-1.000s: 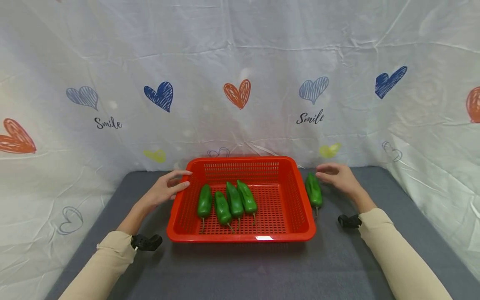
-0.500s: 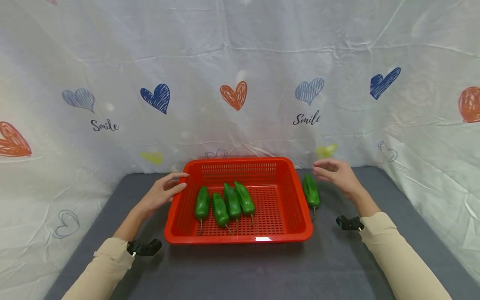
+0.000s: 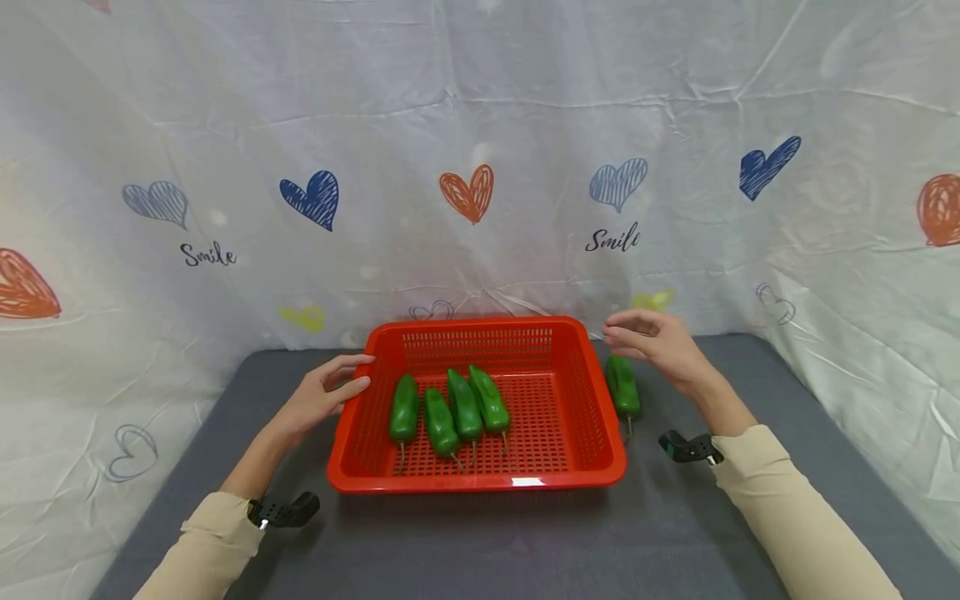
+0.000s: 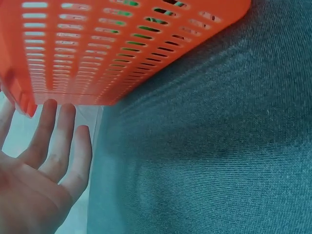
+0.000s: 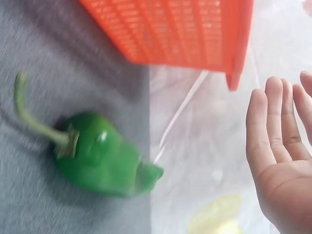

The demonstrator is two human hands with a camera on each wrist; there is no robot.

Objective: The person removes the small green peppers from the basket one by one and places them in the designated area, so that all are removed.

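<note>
The loose pepper (image 3: 622, 387) lies roughly front to back just below the right hand (image 3: 664, 347) (nearer, fingers relaxed, empty); the left hand (image 3: 315, 402), fingers loose, touches the basket (image 3: 450, 484)

Both sleeves are plain beige cloth. The left sleeve (image 3: 202, 546) gathers in loose folds at its cuff; the right sleeve (image 3: 795, 504) is smoother, with a creased cuff. A small black camera is worn at each wrist: the left camera (image 3: 288, 510) looks curved, the right camera (image 3: 686, 447) stubby. The left hand (image 3: 318, 398) and right hand (image 3: 660, 348) are bare.
</note>
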